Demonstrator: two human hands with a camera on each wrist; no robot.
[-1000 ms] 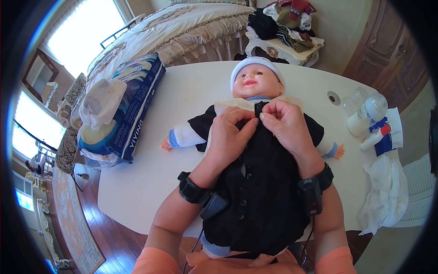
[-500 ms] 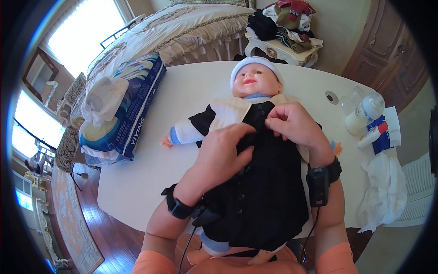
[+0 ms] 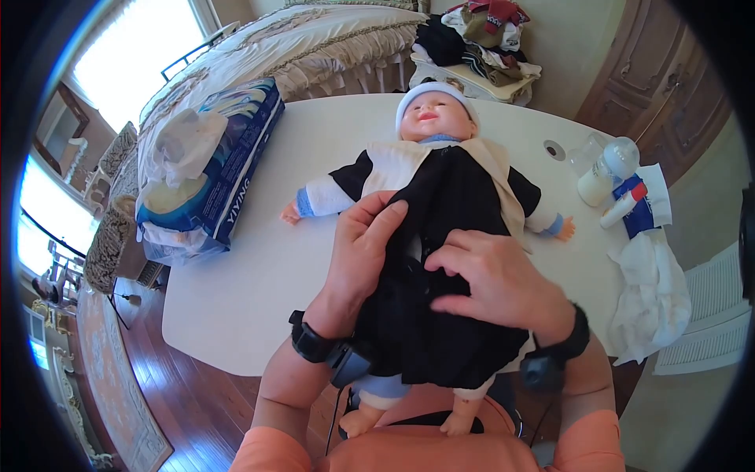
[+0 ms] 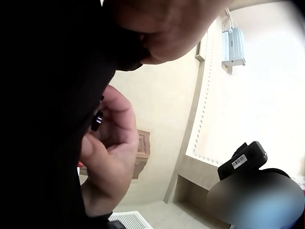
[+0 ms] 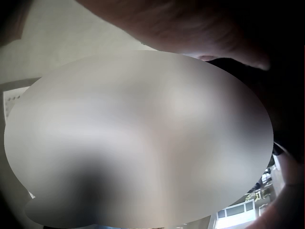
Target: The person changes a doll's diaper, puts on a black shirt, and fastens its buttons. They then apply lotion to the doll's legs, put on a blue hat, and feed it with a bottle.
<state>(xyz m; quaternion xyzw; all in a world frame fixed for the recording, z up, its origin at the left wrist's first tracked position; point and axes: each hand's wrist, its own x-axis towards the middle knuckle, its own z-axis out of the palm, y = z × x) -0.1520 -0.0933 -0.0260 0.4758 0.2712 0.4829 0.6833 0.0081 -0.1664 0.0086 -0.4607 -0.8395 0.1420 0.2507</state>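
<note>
Black cloth garment with cream shoulder panels (image 3: 464, 185): it covered the chest and belly of a smiling plastic baby doll in a white cap (image 3: 429, 118), its front beneath both my hands.
Doll's place: it lay face up on a smooth white table (image 3: 236, 307), head away from me, arms out to the sides, bare feet towards me past the near edge.
Left hand (image 3: 352, 256): I pinched the garment's edge between thumb and forefinger and held it raised on the doll's chest, the wrist bent and the back of the hand outward.
Right hand (image 3: 503, 279): I held it over the garment's middle, palm down, fingers bent, thumb apart below them; near a small shiny black button (image 4: 97, 120), though I could not tell whether the tips gripped any cloth.
Forearms: both reached forward from my orange sleeves (image 3: 271, 450), one on each side of the doll's lower body, elbows wide, a black strapped device at each wrist.
Table's left: a blue plastic YIYING pack (image 3: 236, 185) lay there.
Table's right: a clear milk bottle (image 3: 602, 175) stood near a red-capped white tube (image 3: 621, 208).
</note>
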